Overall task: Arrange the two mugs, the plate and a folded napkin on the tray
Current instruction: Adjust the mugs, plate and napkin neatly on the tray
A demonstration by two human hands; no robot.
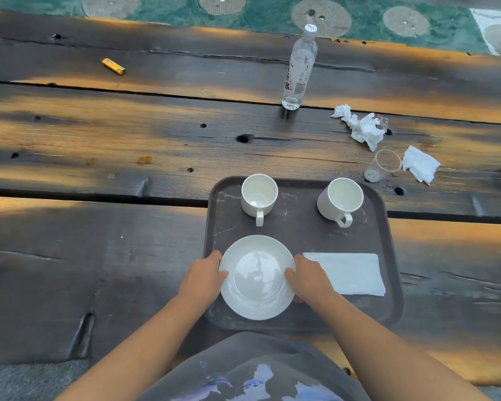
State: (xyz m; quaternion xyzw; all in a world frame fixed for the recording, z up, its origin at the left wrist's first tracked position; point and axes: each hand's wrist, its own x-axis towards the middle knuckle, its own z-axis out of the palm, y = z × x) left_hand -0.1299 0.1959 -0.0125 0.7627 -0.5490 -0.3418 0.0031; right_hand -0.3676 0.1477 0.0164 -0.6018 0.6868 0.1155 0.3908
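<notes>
A dark brown tray [298,233] lies on the wooden table in front of me. Two white mugs stand at its far side, one on the left [259,195] and one on the right [341,201], handles turned toward me. A white plate [257,276] rests on the tray's near left part. My left hand [204,274] grips the plate's left rim and my right hand [308,277] grips its right rim. A folded white napkin [349,272] lies flat on the tray, right of the plate, partly under my right hand.
A clear water bottle [299,69] stands beyond the tray. Crumpled tissues [360,127], a tipped clear plastic cup [383,165] and another tissue [420,164] lie at the tray's far right. A yellow lighter [114,66] lies far left. Dark gaps run between the planks.
</notes>
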